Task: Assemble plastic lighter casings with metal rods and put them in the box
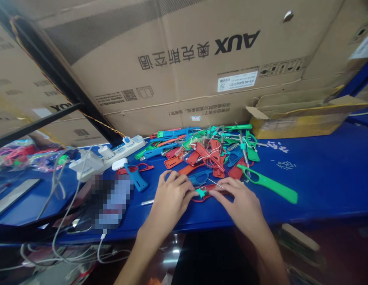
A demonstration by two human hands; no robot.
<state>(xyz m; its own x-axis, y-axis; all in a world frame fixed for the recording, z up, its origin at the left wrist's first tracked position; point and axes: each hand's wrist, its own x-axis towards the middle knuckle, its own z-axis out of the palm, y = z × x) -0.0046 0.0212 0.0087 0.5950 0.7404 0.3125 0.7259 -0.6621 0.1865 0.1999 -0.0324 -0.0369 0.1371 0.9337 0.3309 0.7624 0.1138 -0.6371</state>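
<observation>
My left hand (168,200) pinches a small teal plastic clip (201,193) at its fingertips. My right hand (239,204) lies over a red plastic seal tag (212,192), its fingers pressing on the tag close to the clip. A thin wire (216,183) rises from the clip toward the upper right. Just beyond my hands, a heap of red, green and blue plastic seals with wires (207,150) covers the table. A long green plastic seal (268,184) lies to the right of my right hand, and a blue one (136,178) lies to the left.
The blue table (314,190) holds a white power strip (124,150), a white charger (85,164), a white earbud case (119,164) and a pixelated object (112,202). Large cardboard boxes (184,67) stand behind, and cables hang over the front edge.
</observation>
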